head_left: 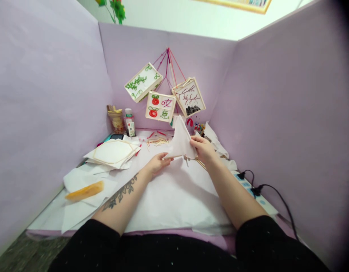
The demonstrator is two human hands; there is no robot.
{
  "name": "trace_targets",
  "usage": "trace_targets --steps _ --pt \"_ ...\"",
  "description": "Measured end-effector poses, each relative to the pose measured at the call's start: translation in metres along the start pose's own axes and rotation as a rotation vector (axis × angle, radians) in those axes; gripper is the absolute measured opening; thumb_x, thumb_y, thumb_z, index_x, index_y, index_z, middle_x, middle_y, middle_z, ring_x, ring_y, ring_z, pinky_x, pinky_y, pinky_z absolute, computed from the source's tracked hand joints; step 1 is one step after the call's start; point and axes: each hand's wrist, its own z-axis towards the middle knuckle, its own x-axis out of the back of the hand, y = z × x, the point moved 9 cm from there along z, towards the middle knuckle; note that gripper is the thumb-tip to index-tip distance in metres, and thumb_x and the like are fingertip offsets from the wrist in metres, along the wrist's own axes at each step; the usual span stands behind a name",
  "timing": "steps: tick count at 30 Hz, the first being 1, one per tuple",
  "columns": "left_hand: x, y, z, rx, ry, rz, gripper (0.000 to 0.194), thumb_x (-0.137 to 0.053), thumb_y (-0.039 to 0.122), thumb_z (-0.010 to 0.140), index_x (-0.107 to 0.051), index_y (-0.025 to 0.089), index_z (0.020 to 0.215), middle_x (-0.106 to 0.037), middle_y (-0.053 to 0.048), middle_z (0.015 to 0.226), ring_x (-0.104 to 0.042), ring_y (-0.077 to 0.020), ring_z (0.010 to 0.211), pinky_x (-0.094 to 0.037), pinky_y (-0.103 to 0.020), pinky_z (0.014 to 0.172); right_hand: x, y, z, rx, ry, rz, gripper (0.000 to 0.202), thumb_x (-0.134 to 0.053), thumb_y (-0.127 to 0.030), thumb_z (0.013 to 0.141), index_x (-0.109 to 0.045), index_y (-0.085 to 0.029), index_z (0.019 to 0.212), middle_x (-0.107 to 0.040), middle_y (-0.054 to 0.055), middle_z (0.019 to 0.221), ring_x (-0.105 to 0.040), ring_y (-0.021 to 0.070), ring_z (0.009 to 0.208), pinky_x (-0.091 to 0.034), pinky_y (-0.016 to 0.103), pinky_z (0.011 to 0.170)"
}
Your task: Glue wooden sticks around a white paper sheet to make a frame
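A white triangular piece with thin pale edges (pixel 181 140) is held up over the white-covered table (pixel 174 204). My left hand (pixel 159 163) pinches its lower left corner between thumb and fingers. On the other side, my right hand (pixel 202 147) grips its right edge, fingers closed on it. A few thin sticks (pixel 201 163) lie under and beside my right hand. Behind the piece, thin sticks (pixel 158 141) and small red bits are scattered on the table.
Decorated box lanterns (pixel 161 107) hang at the back. Stacked white sheets (pixel 112 152) and an orange-yellow strip (pixel 85 191) lie at left. A jar (pixel 117 121) and a bottle (pixel 130 124) stand behind them. A power strip (pixel 259 196) with black cords is at right, near the purple wall.
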Motion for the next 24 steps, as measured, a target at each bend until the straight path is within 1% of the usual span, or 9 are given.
trace_targets --steps 2,5,9,13,16,19,21,22,24 --pt "0.006 0.002 0.004 -0.034 0.104 -0.036 0.044 -0.079 0.036 0.059 -0.063 0.016 0.095 -0.066 -0.009 0.103 -0.059 -0.0200 0.097 -0.043 -0.031 0.083 -0.002 0.001 -0.001 -0.020 -0.006 0.066 0.031 -0.072 -0.031 0.054 -0.063 -0.018 0.081 -0.064 -0.001 0.067 -0.056 0.0134 0.058 -0.043 0.025 0.056" --pt "0.032 0.025 0.005 -0.140 0.258 -0.052 0.038 -0.066 0.045 0.069 -0.058 0.019 0.096 -0.065 -0.006 0.098 -0.060 -0.0162 0.087 -0.046 -0.030 0.079 0.001 0.000 -0.004 -0.057 0.001 0.164 0.024 -0.072 -0.023 0.056 -0.061 -0.017 0.076 -0.062 -0.003 0.065 -0.054 0.0111 0.057 -0.042 0.023 0.056" --pt "0.069 0.069 0.003 -0.187 0.370 0.494 0.041 -0.037 0.047 0.083 -0.055 0.016 0.102 -0.063 -0.004 0.084 -0.057 -0.0134 0.069 -0.046 -0.026 0.065 -0.023 0.027 -0.036 -0.321 -0.156 0.260 0.021 -0.065 -0.012 0.061 -0.059 -0.017 0.080 -0.064 -0.002 0.068 -0.059 0.0128 0.062 -0.047 0.027 0.065" --pt "0.073 0.073 0.017 -0.097 0.251 0.794 0.034 -0.049 0.042 0.074 -0.065 0.013 0.080 -0.060 0.000 0.064 -0.050 -0.0128 0.057 -0.038 -0.023 0.054 -0.061 0.074 -0.116 -0.669 -0.262 0.389 0.027 -0.062 -0.008 0.068 -0.057 -0.017 0.093 -0.067 0.001 0.083 -0.064 0.0141 0.074 -0.049 0.033 0.076" --pt "0.051 0.051 0.037 -0.018 0.063 0.955 0.019 -0.058 0.030 0.066 -0.067 0.014 0.065 -0.058 0.002 0.056 -0.048 -0.0122 0.054 -0.036 -0.022 0.053 -0.078 0.092 -0.177 -0.851 -0.330 0.411 0.020 -0.066 -0.012 0.069 -0.056 -0.015 0.086 -0.066 0.003 0.079 -0.066 0.0144 0.077 -0.049 0.028 0.075" --pt "0.026 0.028 0.052 0.021 -0.085 1.088 0.015 -0.058 0.023 0.066 -0.071 0.015 0.070 -0.064 0.002 0.060 -0.052 -0.0130 0.059 -0.039 -0.022 0.059 -0.084 0.088 -0.210 -0.962 -0.527 0.323 0.022 -0.069 -0.020 0.068 -0.056 -0.015 0.085 -0.064 0.002 0.073 -0.066 0.0160 0.072 -0.049 0.028 0.068" --pt "0.016 0.019 0.057 0.024 -0.133 1.170 0.018 -0.057 0.022 0.069 -0.072 0.016 0.076 -0.068 0.001 0.068 -0.055 -0.0137 0.064 -0.041 -0.022 0.065 -0.080 0.078 -0.193 -0.841 -0.634 0.121 0.019 -0.066 -0.026 0.072 -0.059 -0.015 0.087 -0.062 0.001 0.067 -0.061 0.0135 0.058 -0.047 0.026 0.058" --pt "0.013 0.018 0.058 0.017 -0.140 1.211 0.018 -0.057 0.021 0.070 -0.072 0.016 0.079 -0.069 0.000 0.072 -0.057 -0.0142 0.068 -0.042 -0.023 0.068 -0.074 0.072 -0.170 -0.692 -0.627 -0.023 0.014 -0.063 -0.027 0.075 -0.060 -0.014 0.081 -0.060 0.000 0.063 -0.057 0.0116 0.052 -0.044 0.024 0.055" --pt "0.013 0.022 0.055 -0.014 -0.103 1.294 0.020 -0.055 0.021 0.075 -0.072 0.016 0.085 -0.071 -0.003 0.084 -0.059 -0.0160 0.079 -0.043 -0.024 0.077 -0.059 0.057 -0.109 -0.354 -0.477 -0.353 0.009 -0.057 -0.021 0.079 -0.063 -0.014 0.079 -0.062 0.002 0.064 -0.057 0.0121 0.058 -0.043 0.024 0.058"
